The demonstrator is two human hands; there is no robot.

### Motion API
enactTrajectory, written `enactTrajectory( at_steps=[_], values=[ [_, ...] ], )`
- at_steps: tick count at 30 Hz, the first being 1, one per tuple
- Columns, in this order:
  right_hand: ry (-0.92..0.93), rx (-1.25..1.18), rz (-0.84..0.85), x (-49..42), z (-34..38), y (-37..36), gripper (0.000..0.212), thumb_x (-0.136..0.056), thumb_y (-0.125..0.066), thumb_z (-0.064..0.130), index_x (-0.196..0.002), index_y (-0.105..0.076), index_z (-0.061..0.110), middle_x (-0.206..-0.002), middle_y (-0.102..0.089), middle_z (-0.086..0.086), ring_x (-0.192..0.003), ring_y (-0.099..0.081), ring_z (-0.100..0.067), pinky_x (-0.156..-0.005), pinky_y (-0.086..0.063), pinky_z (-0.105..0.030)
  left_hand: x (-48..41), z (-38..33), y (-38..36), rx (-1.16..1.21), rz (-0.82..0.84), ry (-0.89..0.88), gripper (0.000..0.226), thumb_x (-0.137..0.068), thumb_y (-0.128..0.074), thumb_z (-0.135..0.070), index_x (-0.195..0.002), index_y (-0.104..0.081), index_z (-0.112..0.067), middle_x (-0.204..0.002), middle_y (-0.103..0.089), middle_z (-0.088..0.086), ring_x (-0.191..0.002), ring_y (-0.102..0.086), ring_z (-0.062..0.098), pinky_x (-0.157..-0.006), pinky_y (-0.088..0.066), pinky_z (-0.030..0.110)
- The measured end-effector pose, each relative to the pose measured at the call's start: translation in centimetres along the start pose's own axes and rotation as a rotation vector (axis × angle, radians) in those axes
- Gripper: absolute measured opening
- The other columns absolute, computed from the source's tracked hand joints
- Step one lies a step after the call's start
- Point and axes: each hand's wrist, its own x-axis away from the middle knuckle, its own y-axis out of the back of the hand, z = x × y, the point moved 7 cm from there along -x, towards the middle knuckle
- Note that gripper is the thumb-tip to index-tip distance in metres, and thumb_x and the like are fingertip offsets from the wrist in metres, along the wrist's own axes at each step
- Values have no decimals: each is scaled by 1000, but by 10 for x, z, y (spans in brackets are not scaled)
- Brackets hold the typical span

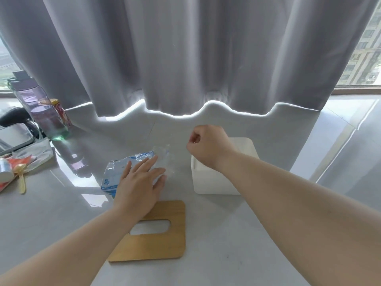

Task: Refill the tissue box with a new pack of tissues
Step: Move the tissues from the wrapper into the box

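Note:
A blue-and-white plastic tissue pack (115,172) lies crumpled on the grey table, its clear far end (165,153) sticking up. My left hand (140,182) presses flat on it with straight, spread fingers. The white tissue box (214,182) stands lidless to the right. Above the box's far left corner hovers my right hand (208,145), fingers curled into a loose fist with nothing visible in them; my forearm hides the box's inside. The wooden lid (160,244) with its oval slot lies flat near me, just below my left hand.
At the left stand a purple water bottle (41,106) and a red can (61,112), with a metal tin (14,137), wrappers and a gold spoon (21,178). A grey curtain (185,58) hangs to the table's far edge. Floor lies to the right.

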Motion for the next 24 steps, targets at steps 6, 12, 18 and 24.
enactTrajectory(
  at_steps=[6, 12, 18, 24],
  values=[
    [-32, -27, 190, -7, 19, -40, 34, -84, -53, 15, -117, -60, 16, -109, -62, -2, -103, -60, -23, -81, -48, -27, 2, 14, 27, 434, -184, 223, 34, -97, -34, -26, -116, -63, -25, -132, -51, -19, -126, -43, 0, -118, -3, 29],
    [-351, -399, 303, -9, 16, -60, 41, -95, -48, 33, -108, -59, -5, -87, -70, -18, -75, -73, -30, -76, -60, -38, 9, 11, 48, 687, -264, 222, 34, -90, -34, -26, -100, -67, -29, -121, -57, -30, -117, -48, -8, -116, -15, 43],
    [-475, -620, 482, 6, 28, -81, 56, -88, -57, 52, -110, -60, 0, -97, -69, -16, -74, -71, -25, -59, -60, -28, 20, 16, 54, 628, -335, 295, 27, -85, -54, -9, -76, -59, -34, -101, -66, -27, -76, -62, 27, -66, -50, 32],
    [-411, -542, 488, 7, 30, -84, 28, -92, -54, 23, -106, -65, 1, -97, -73, -16, -76, -73, -25, -62, -59, -29, 33, 13, 54, 589, -354, 157, 7, -70, -44, -21, -71, -45, -15, -104, -64, -15, -76, -55, 10, -56, -42, 23]
  ],
)
